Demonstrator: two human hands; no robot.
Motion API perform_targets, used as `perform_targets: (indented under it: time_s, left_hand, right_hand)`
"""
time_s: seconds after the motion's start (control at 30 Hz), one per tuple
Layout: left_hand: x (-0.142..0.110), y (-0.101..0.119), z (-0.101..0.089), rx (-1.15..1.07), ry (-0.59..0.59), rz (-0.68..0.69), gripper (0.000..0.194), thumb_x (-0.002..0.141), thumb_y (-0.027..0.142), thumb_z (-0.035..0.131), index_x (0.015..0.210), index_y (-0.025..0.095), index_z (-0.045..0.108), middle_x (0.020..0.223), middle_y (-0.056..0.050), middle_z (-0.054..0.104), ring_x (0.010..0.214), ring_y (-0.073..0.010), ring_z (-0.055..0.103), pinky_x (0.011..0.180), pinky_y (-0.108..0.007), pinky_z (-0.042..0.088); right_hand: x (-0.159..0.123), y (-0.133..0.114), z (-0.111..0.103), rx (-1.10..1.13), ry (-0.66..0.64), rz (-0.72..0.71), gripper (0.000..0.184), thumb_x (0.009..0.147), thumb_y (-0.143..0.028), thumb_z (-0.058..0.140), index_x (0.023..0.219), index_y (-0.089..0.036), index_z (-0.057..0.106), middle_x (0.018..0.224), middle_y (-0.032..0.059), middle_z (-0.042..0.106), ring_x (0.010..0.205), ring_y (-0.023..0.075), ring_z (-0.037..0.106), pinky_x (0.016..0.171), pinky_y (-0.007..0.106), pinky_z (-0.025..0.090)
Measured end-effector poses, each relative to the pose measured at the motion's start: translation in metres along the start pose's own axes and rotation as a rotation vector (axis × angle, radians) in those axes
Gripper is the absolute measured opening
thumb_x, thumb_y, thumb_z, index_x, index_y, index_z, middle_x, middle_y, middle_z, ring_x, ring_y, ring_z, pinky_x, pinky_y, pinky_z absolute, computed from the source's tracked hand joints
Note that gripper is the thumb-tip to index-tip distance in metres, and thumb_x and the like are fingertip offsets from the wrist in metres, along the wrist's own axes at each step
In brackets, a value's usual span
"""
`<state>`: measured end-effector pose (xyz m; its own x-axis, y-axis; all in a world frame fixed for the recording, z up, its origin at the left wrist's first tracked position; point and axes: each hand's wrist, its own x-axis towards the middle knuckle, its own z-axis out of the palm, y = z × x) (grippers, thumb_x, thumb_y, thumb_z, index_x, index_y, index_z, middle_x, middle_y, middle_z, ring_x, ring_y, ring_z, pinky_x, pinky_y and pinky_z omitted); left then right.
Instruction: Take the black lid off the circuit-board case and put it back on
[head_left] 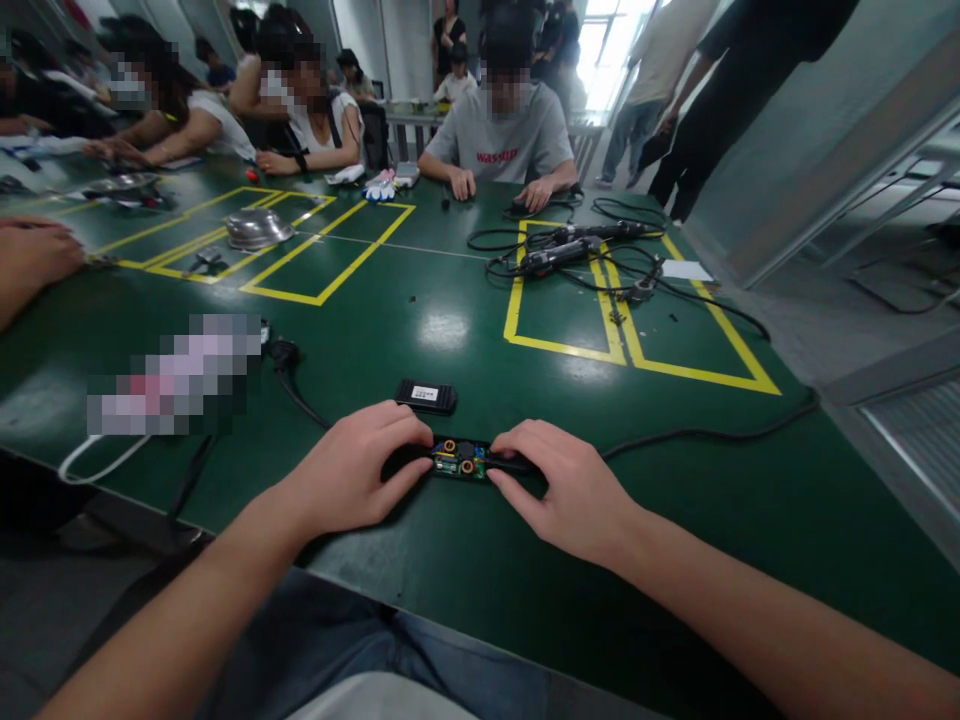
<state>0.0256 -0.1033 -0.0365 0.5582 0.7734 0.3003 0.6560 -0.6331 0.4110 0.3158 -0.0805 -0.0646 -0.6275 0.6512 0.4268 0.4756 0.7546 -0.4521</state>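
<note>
A small opened black casing with a green circuit board (461,460) lies on the green table (420,320) right in front of me. My left hand (352,470) pinches its left end between thumb and fingers. My right hand (566,485) grips its right end, where a black cable (705,435) leaves toward the right. Just beyond the board lies a black cover with a white label (426,396), untouched.
Yellow tape boxes mark the table. Black handheld tools with tangled cables (570,250) lie at the far right, and a metal bowl (255,228) sits far left. A black plug and cord (289,365) lie to my left. Several people sit across the table and others stand behind.
</note>
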Motion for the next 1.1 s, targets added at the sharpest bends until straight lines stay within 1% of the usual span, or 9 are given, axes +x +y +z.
perform_targets:
  time_s: [0.1,0.2,0.27,0.33,0.43,0.47,0.6,0.83,1.1]
  left_hand:
    - [0.003,0.002,0.002,-0.012,-0.033,-0.031,0.012,0.105,0.024,0.057,0.106,0.02,0.069,0.099,-0.006,0.074,0.088,-0.0204,0.069,0.078,-0.032,0.055]
    - [0.005,0.004,0.002,0.005,-0.034,-0.031,0.01,0.105,0.024,0.058,0.103,0.02,0.068,0.095,-0.004,0.071,0.082,-0.0185,0.067,0.073,-0.03,0.051]
    - [0.005,0.005,0.002,0.013,-0.013,-0.016,0.011,0.105,0.024,0.058,0.106,0.02,0.068,0.095,-0.004,0.07,0.08,-0.0179,0.066,0.071,-0.029,0.05]
    - [0.004,0.004,0.0,-0.011,0.036,-0.014,0.01,0.104,0.025,0.059,0.109,0.02,0.066,0.093,-0.003,0.068,0.077,-0.0172,0.064,0.071,-0.029,0.049]
    - [0.0,0.001,-0.001,-0.083,0.083,-0.034,0.005,0.101,0.023,0.058,0.104,0.02,0.061,0.086,0.0,0.064,0.072,-0.0155,0.06,0.068,-0.027,0.048]
    - [-0.001,0.001,-0.002,-0.093,0.078,-0.032,0.003,0.101,0.022,0.057,0.1,0.02,0.06,0.084,0.001,0.063,0.07,-0.015,0.059,0.068,-0.027,0.047]
    - [0.0,0.001,-0.003,-0.053,0.043,-0.014,0.012,0.101,0.019,0.053,0.091,0.021,0.06,0.083,-0.001,0.065,0.07,-0.0155,0.059,0.067,-0.028,0.046]
    - [0.003,0.003,-0.003,-0.041,0.014,-0.044,0.014,0.103,0.022,0.055,0.091,0.021,0.063,0.089,-0.005,0.071,0.078,-0.0185,0.066,0.072,-0.03,0.052]
    - [0.002,0.004,-0.001,-0.039,0.056,0.005,0.013,0.103,0.018,0.055,0.094,0.021,0.063,0.091,-0.006,0.071,0.082,-0.0195,0.067,0.075,-0.031,0.054]
  right_hand:
    - [-0.001,0.002,0.002,-0.005,-0.011,0.023,0.009,0.102,-0.02,0.071,0.111,-0.022,0.069,0.099,0.0056,0.077,0.083,0.0224,0.075,0.073,0.036,0.058]
    - [-0.003,0.002,0.001,0.016,0.023,0.02,0.005,0.103,-0.023,0.073,0.107,-0.022,0.07,0.095,0.0043,0.077,0.081,0.0212,0.075,0.072,0.035,0.058]
    - [-0.003,0.001,0.0,0.029,0.052,0.01,0.005,0.102,-0.023,0.074,0.106,-0.022,0.071,0.094,0.004,0.076,0.08,0.0207,0.075,0.07,0.033,0.057]
    - [-0.002,-0.001,-0.003,0.049,0.085,-0.003,0.008,0.102,-0.022,0.071,0.11,-0.021,0.07,0.091,0.0037,0.074,0.075,0.019,0.072,0.064,0.031,0.055]
    - [0.0,-0.004,-0.007,0.112,0.131,-0.039,0.008,0.101,-0.016,0.064,0.107,-0.019,0.068,0.089,0.0037,0.071,0.07,0.0163,0.068,0.058,0.028,0.052]
    - [0.0,-0.004,-0.008,0.133,0.138,-0.053,0.008,0.101,-0.014,0.062,0.103,-0.019,0.068,0.089,0.0043,0.071,0.071,0.0159,0.068,0.058,0.027,0.053]
    - [0.002,-0.002,-0.009,0.175,0.141,-0.077,0.012,0.101,-0.011,0.062,0.095,-0.019,0.068,0.091,0.0056,0.071,0.073,0.015,0.068,0.059,0.025,0.055]
    - [0.0,0.0,-0.01,0.17,0.084,-0.03,0.014,0.102,-0.013,0.062,0.093,-0.021,0.069,0.091,0.0056,0.071,0.074,0.0167,0.07,0.062,0.028,0.06]
    - [-0.001,-0.001,-0.01,0.147,0.143,-0.056,0.014,0.101,-0.01,0.062,0.094,-0.019,0.068,0.089,0.0056,0.071,0.074,0.0159,0.07,0.063,0.027,0.058]
